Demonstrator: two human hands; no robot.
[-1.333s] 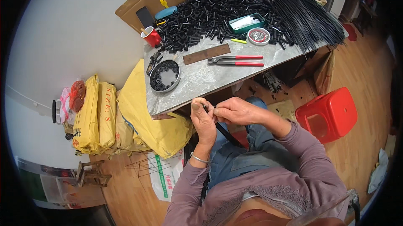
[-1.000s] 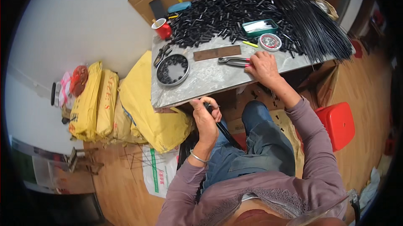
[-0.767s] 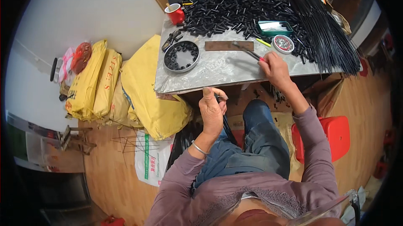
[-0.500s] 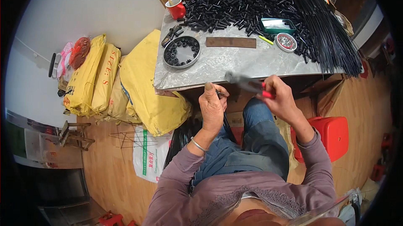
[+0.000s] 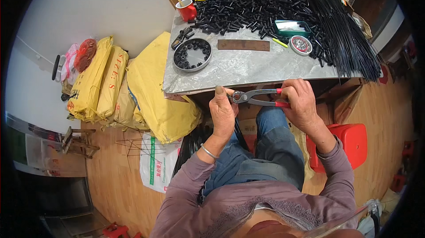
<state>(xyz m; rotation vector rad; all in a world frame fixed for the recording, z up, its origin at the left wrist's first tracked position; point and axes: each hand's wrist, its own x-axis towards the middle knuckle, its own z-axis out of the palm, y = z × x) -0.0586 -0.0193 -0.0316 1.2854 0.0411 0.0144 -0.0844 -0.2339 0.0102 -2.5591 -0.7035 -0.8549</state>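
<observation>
My right hand (image 5: 302, 104) grips a pair of pincers (image 5: 256, 95) by its red handles, which are spread apart. The round metal head of the pincers is at the fingers of my left hand (image 5: 222, 113). That left hand is closed with the thumb up, in front of the table edge and above my lap. A small dark piece shows between its fingers and the pincers' jaws, too hidden to name. Dark thin strands (image 5: 240, 135) hang below the left hand beside my leg.
On the grey table (image 5: 239, 71) are a round tin with black rings (image 5: 192, 55), a rusty flat bar (image 5: 243, 45), a small round dish (image 5: 300, 45), a green box (image 5: 292, 28), a heap of black tubes (image 5: 252, 3) and long black rods (image 5: 345, 34). Yellow sacks (image 5: 155, 87) stand left; a red stool (image 5: 345, 147) right.
The pincers have come down and level from a raised, blurred swing, and their head now meets my left fingers. My right hand has shifted slightly right. The left hand stays almost in place.
</observation>
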